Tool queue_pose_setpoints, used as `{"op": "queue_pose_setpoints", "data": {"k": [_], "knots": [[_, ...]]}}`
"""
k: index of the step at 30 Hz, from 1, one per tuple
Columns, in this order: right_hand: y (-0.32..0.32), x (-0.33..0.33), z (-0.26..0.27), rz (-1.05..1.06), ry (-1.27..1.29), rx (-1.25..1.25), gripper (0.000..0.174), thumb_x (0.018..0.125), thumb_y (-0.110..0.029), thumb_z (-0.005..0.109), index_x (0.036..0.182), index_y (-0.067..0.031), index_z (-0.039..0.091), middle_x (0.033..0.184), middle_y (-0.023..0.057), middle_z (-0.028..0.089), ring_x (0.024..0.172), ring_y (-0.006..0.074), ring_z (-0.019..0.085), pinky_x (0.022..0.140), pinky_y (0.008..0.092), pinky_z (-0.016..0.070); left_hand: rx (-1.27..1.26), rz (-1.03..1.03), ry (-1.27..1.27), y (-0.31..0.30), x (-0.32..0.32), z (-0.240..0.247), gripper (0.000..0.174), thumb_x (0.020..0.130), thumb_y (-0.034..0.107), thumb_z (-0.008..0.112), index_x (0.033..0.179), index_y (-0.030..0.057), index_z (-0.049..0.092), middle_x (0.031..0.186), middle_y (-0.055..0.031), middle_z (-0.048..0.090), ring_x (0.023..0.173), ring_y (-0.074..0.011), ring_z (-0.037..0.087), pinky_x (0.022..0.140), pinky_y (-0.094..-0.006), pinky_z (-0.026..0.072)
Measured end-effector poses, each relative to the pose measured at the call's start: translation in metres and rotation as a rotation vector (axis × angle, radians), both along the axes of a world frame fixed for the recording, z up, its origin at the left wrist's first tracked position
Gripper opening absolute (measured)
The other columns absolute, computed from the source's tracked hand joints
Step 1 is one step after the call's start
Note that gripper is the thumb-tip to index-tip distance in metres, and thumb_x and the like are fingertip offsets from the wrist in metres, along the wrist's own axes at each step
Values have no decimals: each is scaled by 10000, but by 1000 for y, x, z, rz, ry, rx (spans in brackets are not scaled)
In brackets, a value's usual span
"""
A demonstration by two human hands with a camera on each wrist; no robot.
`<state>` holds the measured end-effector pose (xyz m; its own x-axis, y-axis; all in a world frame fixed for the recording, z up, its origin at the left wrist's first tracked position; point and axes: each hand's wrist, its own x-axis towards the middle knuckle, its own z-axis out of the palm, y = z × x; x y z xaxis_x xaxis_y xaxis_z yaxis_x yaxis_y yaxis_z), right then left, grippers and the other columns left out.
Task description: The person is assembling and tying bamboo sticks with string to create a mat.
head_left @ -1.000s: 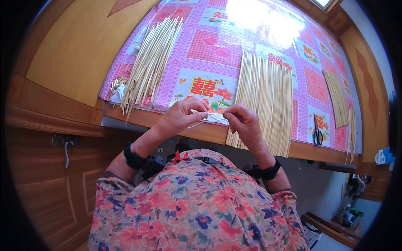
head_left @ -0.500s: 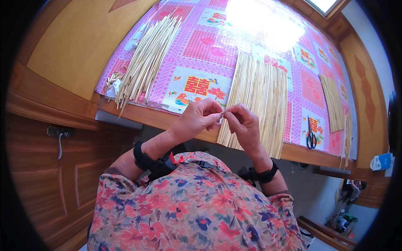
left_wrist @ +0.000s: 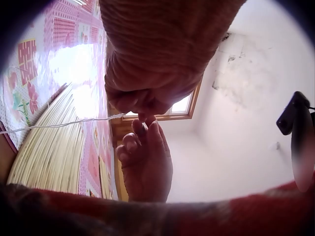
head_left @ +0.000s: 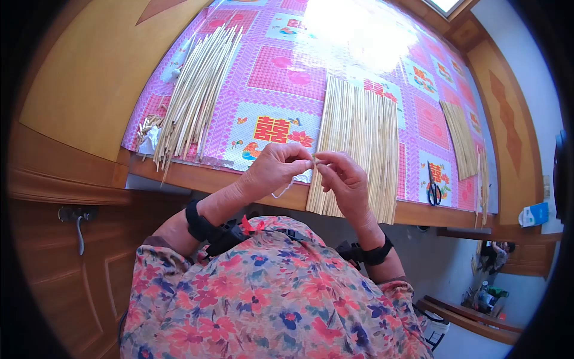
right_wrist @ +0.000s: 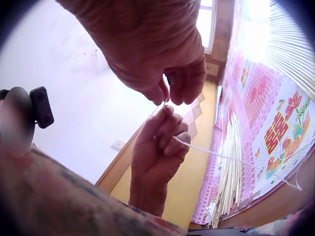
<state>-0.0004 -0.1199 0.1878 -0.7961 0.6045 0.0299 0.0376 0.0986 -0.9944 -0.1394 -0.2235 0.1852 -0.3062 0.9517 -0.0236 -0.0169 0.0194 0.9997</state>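
Note:
My left hand (head_left: pixel 268 173) and right hand (head_left: pixel 345 182) meet fingertip to fingertip over the table's front edge. Between them runs a white string (right_wrist: pixel 221 155), pinched by both thumbs and forefingers. Its loose end trails from the left hand's curled fingers and hangs below them in the head view. In the left wrist view the string (left_wrist: pixel 64 124) crosses in front of a mat of thin sticks. That mat (head_left: pixel 359 143) lies just beyond the right hand, its near end jutting past the table edge. The very tip of the string is hidden by the fingers.
A heap of loose sticks (head_left: pixel 197 96) lies at the table's left, with short offcuts (head_left: pixel 149 124) and white scrap beside it. Black-handled scissors (head_left: pixel 433 190) lie right of the mat. A smaller stick bundle (head_left: pixel 459 137) is farther right. Patterned plastic (head_left: pixel 287 66) covers the table.
The fingertips, a little apart one second ago with string between them, have come together. The string's tail now hangs in a loop beneath the left hand. The head view has shifted slightly.

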Motion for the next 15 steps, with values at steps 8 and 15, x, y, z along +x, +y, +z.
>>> {"op": "queue_pose_setpoints", "data": {"k": [8, 15], "knots": [[2, -1, 3, -27, -79, 214, 53, 789, -55, 587, 801, -10, 562, 686, 17, 533, 507, 49, 487, 437, 182, 388, -11, -84, -105, 7, -6, 1, 124, 832, 128, 535, 862, 19, 587, 625, 43, 494, 515, -5, 422, 439, -149, 339], [9, -4, 1, -52, 62, -204, 66, 836, -79, 526, 842, -14, 519, 695, 24, 554, 459, 41, 452, 387, 164, 339, -11, -74, -163, 8, -12, -2, 105, 830, 110, 538, 874, 21, 575, 631, 32, 503, 488, -2, 402, 426, -142, 330]]}}
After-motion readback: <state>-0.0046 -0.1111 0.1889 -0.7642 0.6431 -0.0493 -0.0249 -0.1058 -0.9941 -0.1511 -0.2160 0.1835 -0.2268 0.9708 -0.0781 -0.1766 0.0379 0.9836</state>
